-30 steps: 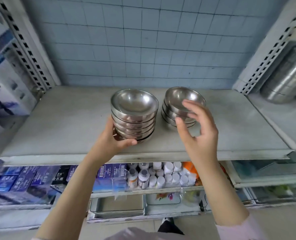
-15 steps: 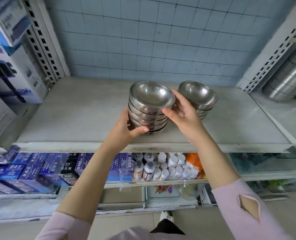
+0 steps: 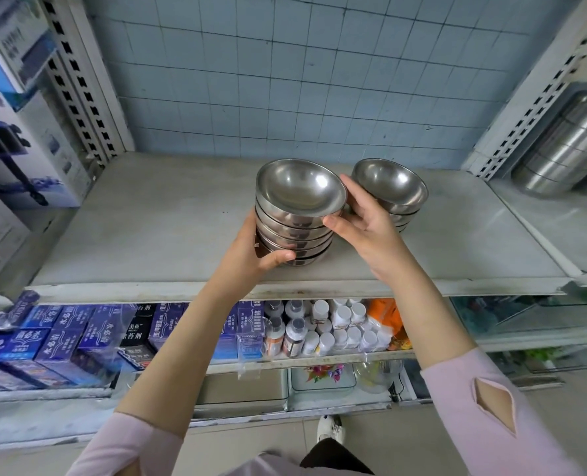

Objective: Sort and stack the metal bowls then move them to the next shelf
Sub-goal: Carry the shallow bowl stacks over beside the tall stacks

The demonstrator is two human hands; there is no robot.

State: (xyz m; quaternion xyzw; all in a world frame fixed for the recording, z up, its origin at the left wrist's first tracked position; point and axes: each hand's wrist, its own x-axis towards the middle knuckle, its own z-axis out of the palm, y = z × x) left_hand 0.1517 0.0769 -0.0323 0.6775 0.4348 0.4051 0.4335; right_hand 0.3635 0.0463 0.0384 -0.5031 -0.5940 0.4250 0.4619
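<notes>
A tall stack of several metal bowls (image 3: 298, 197) stands near the front of the grey shelf (image 3: 154, 228), tilted a little toward me. My left hand (image 3: 250, 255) grips the stack's lower left side, thumb across the bottom bowls. My right hand (image 3: 364, 221) holds the right side, thumb under the top bowl's rim and fingers behind it. A shorter stack of metal bowls (image 3: 389, 187) sits just right of it, partly hidden by my right hand.
The adjoining shelf on the right (image 3: 566, 231) carries large steel pots (image 3: 566, 149). White perforated uprights (image 3: 539, 97) separate the bays. Boxes (image 3: 21, 132) stand on the left. Below are blue boxes (image 3: 62, 338) and white bottles (image 3: 333, 324).
My right hand has left the shorter stack and closed on the right side of the tall stack. The view has shifted closer; the tall stack now leans slightly.
</notes>
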